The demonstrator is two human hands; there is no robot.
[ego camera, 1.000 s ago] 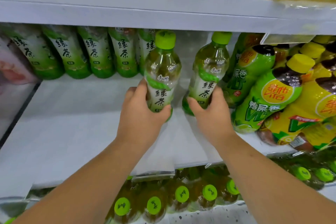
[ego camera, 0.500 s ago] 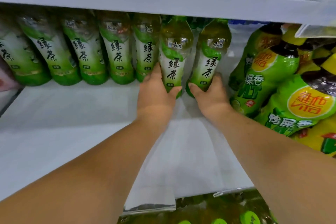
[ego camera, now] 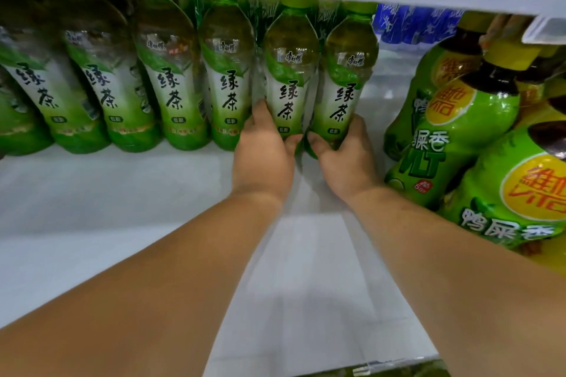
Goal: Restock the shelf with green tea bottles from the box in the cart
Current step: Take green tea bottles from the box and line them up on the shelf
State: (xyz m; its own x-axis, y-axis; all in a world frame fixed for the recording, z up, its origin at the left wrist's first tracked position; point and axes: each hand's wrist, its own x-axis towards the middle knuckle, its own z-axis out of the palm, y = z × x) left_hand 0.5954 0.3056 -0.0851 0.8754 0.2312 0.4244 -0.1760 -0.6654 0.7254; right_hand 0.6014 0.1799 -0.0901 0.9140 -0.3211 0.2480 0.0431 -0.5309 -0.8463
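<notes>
Deep at the back of the white shelf [ego camera: 122, 208], in the head view, the left hand [ego camera: 263, 159] grips the base of a green tea bottle [ego camera: 289, 79], its fingers [ego camera: 259, 113] curled round it. Just beside it, the right hand [ego camera: 344, 162] clasps a second green tea bottle [ego camera: 347, 79] likewise. Both stand upright, touching, at the right end of a row of matching bottles [ego camera: 171, 79]. Lime-labelled bottles [ego camera: 453, 138] lean to the right.
</notes>
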